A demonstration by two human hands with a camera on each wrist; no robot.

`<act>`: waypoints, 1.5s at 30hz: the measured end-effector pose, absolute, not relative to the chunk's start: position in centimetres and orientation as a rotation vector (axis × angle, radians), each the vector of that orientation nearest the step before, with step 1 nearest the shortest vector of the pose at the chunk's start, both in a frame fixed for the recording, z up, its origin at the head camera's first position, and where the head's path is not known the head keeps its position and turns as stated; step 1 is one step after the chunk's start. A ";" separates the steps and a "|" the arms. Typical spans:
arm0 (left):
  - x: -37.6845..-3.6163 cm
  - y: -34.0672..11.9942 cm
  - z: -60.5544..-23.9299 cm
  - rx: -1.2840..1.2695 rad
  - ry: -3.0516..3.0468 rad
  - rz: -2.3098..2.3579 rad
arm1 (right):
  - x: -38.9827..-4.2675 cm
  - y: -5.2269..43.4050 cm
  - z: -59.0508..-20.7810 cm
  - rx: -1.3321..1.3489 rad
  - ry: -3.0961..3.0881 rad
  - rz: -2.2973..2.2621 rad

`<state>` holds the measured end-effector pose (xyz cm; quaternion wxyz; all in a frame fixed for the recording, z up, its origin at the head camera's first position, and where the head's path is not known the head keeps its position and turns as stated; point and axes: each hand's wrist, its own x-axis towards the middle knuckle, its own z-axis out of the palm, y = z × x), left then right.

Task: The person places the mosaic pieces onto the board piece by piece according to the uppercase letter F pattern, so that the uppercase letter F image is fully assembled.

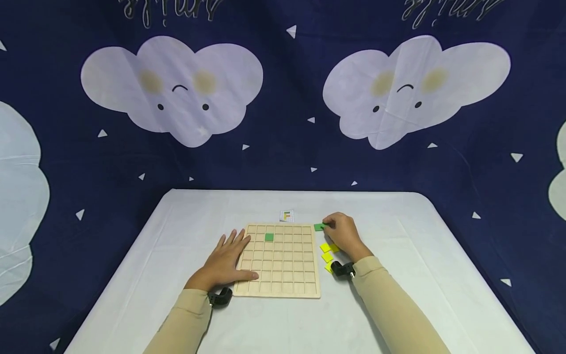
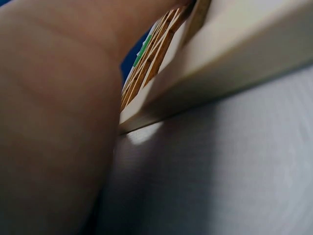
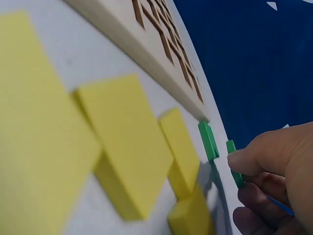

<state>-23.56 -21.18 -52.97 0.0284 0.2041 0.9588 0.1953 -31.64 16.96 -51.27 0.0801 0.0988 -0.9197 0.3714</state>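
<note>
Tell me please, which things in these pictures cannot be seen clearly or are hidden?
- Small card behind the wooden board: head view, too small to read its pattern.
- Yellow tiles: head view, the right hand covers some, so the count is unsure.
- Left hand fingers: left wrist view, blocked by the blurred palm.
- Green tile in the right hand: right wrist view, partly hidden by a finger.

Head camera: high, looking forward and down over whole table [image 1: 132, 275]. Left wrist camera: at cloth level, tight against wooden grid board [image 2: 234, 54] edge. Right wrist camera: low, close to yellow tiles [image 3: 122, 147], facing backdrop. All share board.
</note>
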 end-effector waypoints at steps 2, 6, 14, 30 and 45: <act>-23.5 -21.2 -52.8 0.624 2.955 0.604 | -31.6 16.6 -51.2 0.319 -2.744 1.112; -23.5 -21.2 -52.7 0.611 2.950 0.602 | -31.5 15.7 -51.1 0.401 -2.723 1.104; -23.7 -21.2 -53.0 0.622 2.947 0.605 | -31.7 14.1 -50.8 0.489 -2.732 1.159; -23.5 -21.2 -52.6 0.636 2.940 0.617 | -31.2 9.3 -50.2 0.700 -2.757 1.176; -23.5 -21.2 -52.9 0.622 2.941 0.603 | -31.0 7.0 -49.8 0.912 -2.770 1.133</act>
